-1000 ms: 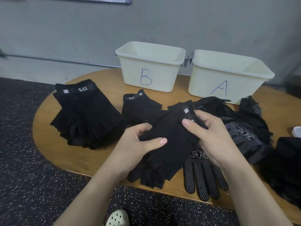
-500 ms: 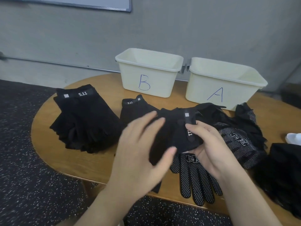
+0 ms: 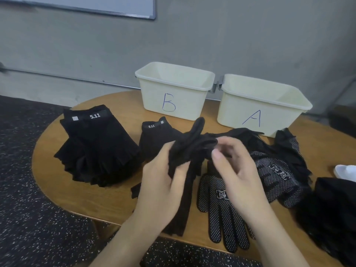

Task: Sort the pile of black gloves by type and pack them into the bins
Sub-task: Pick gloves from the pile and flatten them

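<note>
A grey wall backs an oval wooden table (image 3: pixel 123 105) on speckled dark floor. Two cream bins stand at the far edge, B (image 3: pixel 174 91) left of A (image 3: pixel 260 105), nearly touching. A stack of fingerless gloves (image 3: pixel 96 147) lies far left, bare wood between it and a smaller pair (image 3: pixel 154 135); dotted gloves (image 3: pixel 223 211) reach the near edge at right. Above the table's middle, the left hand (image 3: pixel 163 182) grips a bunched black glove (image 3: pixel 190 149), its tail hanging over the near edge. The right hand (image 3: pixel 237 170) is blurred, fingers curled at the glove; whether it holds it I cannot tell.
</note>
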`<state>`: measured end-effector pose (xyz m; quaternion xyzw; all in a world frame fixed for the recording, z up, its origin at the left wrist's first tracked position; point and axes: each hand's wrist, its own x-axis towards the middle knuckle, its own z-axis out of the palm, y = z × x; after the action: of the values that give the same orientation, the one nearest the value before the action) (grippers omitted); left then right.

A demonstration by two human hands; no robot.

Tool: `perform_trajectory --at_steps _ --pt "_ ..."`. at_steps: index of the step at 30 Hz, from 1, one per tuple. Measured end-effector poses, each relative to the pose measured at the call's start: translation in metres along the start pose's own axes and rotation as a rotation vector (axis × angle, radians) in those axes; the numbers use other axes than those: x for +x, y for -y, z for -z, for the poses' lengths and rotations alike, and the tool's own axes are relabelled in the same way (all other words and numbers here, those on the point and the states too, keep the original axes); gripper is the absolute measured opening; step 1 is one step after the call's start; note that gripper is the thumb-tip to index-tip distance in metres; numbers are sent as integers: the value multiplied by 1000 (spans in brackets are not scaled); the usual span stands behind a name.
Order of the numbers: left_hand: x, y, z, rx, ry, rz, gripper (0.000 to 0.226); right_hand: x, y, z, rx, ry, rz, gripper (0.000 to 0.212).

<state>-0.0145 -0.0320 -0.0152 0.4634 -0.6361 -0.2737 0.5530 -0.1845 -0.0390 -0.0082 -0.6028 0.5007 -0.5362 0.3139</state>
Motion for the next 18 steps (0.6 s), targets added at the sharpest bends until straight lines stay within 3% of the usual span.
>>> perform_trajectory --at_steps 2,4,9,13,18 --pt "11 -12 10 -77 55 55 19 10 4 5 -31 49 8 64" --pt "27 -22 20 -163 98 105 18 27 10 3 159 208 -42 72" --pt "69 -25 33 -379 120 303 19 79 25 -18 275 394 -192 40" --pt "81 -7 21 -522 -78 469 19 120 19 -32 371 333 -290 39" --pt "82 24 -10 -353 -330 508 39 164 -19 -68 397 274 -338 30"
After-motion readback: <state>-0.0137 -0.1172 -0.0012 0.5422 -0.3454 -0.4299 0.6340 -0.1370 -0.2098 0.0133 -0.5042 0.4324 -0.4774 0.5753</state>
